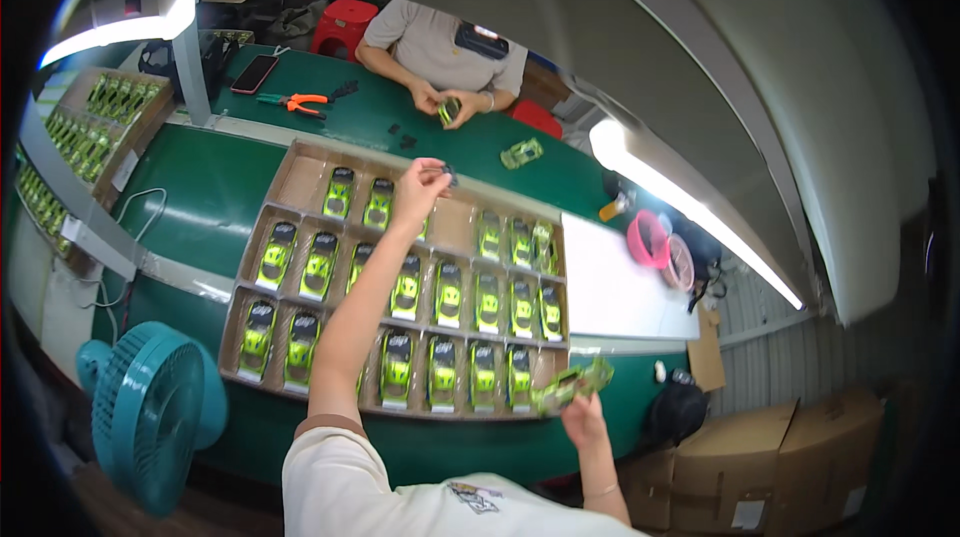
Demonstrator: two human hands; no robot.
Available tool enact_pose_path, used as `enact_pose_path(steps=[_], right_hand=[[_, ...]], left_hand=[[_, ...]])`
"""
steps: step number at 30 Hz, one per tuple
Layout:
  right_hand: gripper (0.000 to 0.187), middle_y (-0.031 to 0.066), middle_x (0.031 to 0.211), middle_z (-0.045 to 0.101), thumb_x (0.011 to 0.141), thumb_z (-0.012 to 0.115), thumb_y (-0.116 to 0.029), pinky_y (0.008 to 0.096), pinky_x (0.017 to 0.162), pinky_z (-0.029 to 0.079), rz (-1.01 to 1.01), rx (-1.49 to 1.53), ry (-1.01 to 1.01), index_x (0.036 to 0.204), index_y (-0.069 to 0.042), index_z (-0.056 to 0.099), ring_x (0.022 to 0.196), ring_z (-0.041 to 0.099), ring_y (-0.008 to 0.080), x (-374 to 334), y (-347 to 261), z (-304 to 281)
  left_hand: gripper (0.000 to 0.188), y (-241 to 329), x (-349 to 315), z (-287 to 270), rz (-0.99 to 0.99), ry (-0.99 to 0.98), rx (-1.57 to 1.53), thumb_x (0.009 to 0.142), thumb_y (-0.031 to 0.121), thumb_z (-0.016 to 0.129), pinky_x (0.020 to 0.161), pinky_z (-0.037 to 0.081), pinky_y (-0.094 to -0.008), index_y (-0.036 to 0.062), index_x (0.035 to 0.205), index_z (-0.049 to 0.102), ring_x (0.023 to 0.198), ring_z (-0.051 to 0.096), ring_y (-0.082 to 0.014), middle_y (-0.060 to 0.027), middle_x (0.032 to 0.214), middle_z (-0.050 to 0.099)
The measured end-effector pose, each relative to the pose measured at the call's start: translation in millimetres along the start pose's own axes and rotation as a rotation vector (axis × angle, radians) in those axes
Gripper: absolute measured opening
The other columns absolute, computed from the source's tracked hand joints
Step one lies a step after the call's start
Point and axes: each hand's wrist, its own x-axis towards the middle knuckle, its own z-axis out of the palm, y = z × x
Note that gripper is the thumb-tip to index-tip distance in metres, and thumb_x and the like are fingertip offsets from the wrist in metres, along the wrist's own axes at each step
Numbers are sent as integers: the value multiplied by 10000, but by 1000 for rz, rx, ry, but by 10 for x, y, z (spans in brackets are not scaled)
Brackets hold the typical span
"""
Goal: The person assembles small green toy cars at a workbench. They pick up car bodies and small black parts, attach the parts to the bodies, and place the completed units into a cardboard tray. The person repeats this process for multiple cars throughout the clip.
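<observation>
My left hand (420, 195) is stretched over the far row of the cardboard tray (300, 177), its fingertips pinching a small dark plastic piece (449, 176). At the tray's near right corner, my right hand (583, 421) grips a lime-green toy car body (574, 385), tilted and slightly blurred. Rows of green toy cars, such as this toy car (448, 294), lie in the tray's compartments, several with black upper parts. My left forearm covers some of them. Far-row compartments right of my left hand show bare cardboard.
Across the bench, a co-worker's hands (452, 107) hold another toy car. Orange-handled pliers (295, 102), a phone (254, 75) and a loose car body (521, 154) lie there. A teal fan (150, 417) stands left; a pink basket (649, 239) sits right, below a lamp (690, 207).
</observation>
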Motion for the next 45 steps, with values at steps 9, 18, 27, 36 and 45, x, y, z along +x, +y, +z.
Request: enact_pose_path(steps=[9, 18, 27, 36, 45], right_hand=[[625, 139, 1197, 477, 631, 727, 57, 444, 974, 407, -465, -84, -520, 1157, -82, 420, 1200, 420, 300, -138, -640, 1170], [286, 175, 1068, 547, 798, 619, -67, 533, 953, 395, -823, 24, -989, 1040, -97, 471, 1114, 478, 405, -754, -1084, 1078], [230, 206, 1108, 551, 895, 464, -177, 488, 970, 379, -832, 87, -955, 1067, -34, 515, 1127, 479, 389, -992, -1147, 983], [914, 92, 1041, 580, 430, 871, -15, 336, 851, 502, -530, 10, -524, 1199, -17, 377, 984, 571, 176, -1188, -947, 866], [877, 94, 1083, 542, 443, 875, -41, 336, 867, 489, -511, -45, -501, 1178, -31, 397, 1019, 552, 179, -1215, -986, 851]], left_hand=[[119, 1528, -2777, 1116, 519, -408, 418, 717, -22, 676, 691, 502, -249, 46, 795, 618, 779, 636, -162, -70, 839, 646], [215, 2093, -3735, 1568, 629, -587, 672, 626, -7, 724, 617, 493, -275, 70, 808, 639, 682, 621, -176, -34, 757, 647], [237, 2188, -3995, 1813, 474, -591, 937, 614, 32, 748, 644, 484, -283, 85, 830, 666, 717, 613, -200, -44, 799, 644], [140, 2045, -3871, 1761, 392, -368, 715, 690, -20, 697, 548, 462, -213, 45, 806, 652, 636, 622, -109, -47, 741, 648], [182, 2074, -3846, 1783, 519, -430, 801, 677, -55, 700, 617, 498, -226, 21, 836, 653, 708, 626, -118, -65, 788, 652]])
